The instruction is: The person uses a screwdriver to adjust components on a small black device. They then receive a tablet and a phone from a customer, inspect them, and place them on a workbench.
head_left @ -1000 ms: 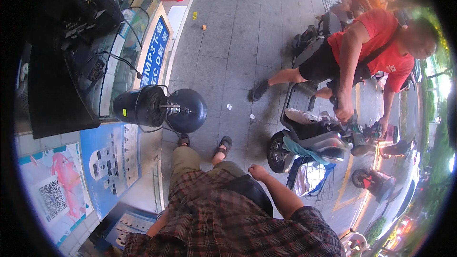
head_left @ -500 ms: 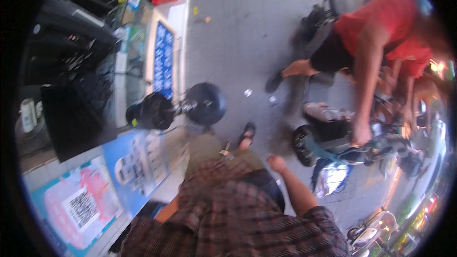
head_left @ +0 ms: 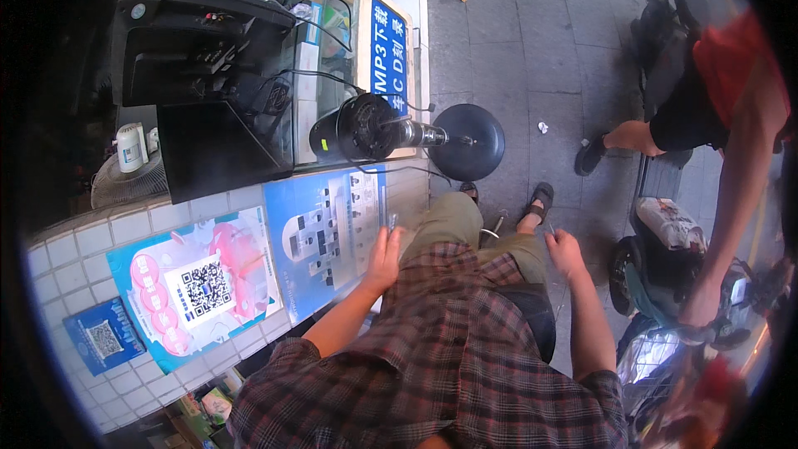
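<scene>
My left hand (head_left: pixel 384 258) is raised over the edge of the tiled counter, fingers closed around a small silvery piece (head_left: pixel 392 220) whose kind I cannot make out. On the other side of my knees, my right hand (head_left: pixel 565 253) is closed too. A thin dark tip (head_left: pixel 549 230) pokes out above its fingers; the rest is hidden in the grip. Ahead of my left hand stands a black device on a pedestal, with a round head (head_left: pixel 366 126), a chrome pole (head_left: pixel 422 135) and a disc base (head_left: pixel 468 143). Dark cords trail from it.
The white-tiled counter (head_left: pixel 62 274) at left bears printed code sheets and a black flat panel (head_left: pixel 218 151). A glass case (head_left: pixel 312 66) and blue sign (head_left: pixel 389 58) stand beyond. At right, a person in red (head_left: pixel 740 66) reaches over a scooter (head_left: pixel 657 274).
The view has swung, so the counter and pedestal device sit farther right. My left hand has come into sight above the counter edge. My right hand has risen beside my knee.
</scene>
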Motion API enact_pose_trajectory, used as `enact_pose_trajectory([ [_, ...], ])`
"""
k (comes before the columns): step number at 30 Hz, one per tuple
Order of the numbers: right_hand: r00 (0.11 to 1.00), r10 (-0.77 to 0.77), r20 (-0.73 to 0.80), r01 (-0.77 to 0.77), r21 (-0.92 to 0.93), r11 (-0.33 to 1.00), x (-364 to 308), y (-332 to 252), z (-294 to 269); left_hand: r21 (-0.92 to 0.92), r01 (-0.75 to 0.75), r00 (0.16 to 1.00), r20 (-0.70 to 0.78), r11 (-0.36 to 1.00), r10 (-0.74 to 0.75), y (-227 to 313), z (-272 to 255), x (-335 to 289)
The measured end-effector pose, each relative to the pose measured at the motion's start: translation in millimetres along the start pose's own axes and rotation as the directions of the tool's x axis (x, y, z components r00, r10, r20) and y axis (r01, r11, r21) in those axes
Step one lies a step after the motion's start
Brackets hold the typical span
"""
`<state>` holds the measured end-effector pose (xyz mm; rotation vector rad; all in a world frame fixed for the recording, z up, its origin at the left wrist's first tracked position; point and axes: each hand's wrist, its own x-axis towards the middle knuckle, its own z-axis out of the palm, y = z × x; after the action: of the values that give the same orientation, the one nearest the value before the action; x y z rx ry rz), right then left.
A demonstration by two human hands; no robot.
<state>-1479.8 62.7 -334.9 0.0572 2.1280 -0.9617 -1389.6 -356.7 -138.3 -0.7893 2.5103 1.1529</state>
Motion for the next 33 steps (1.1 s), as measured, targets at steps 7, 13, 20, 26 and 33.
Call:
enact_pose_trajectory([
  [7, 0.965, -0.224, -0.136, 0.229, 0.024, 0.973, -25, -98, 6, 0.180, -0.631, 0.768, 0.007, 0.755, 0.640, 120, -58, 21],
  [13, 0.964, -0.246, -0.103, 0.262, 0.193, 0.945, -50, -150, 16, -0.318, -0.536, 0.840, -0.111, 0.782, 0.531, 157, -112, 35],
  [20, 0.923, -0.335, -0.190, 0.363, 0.144, 0.920, -59, -153, 30, -0.070, -0.630, 0.776, -0.099, 0.774, 0.623, 185, -127, 52],
  [26, 0.962, -0.236, -0.138, 0.257, 0.159, 0.953, -53, -140, 35, 0.058, -0.642, 0.766, 0.038, 0.764, 0.641, 193, -128, 71],
  [33, 0.962, -0.252, -0.101, 0.267, 0.191, 0.945, -36, -131, 38, 0.129, -0.591, 0.805, 0.154, 0.796, 0.573, 201, -130, 86],
])
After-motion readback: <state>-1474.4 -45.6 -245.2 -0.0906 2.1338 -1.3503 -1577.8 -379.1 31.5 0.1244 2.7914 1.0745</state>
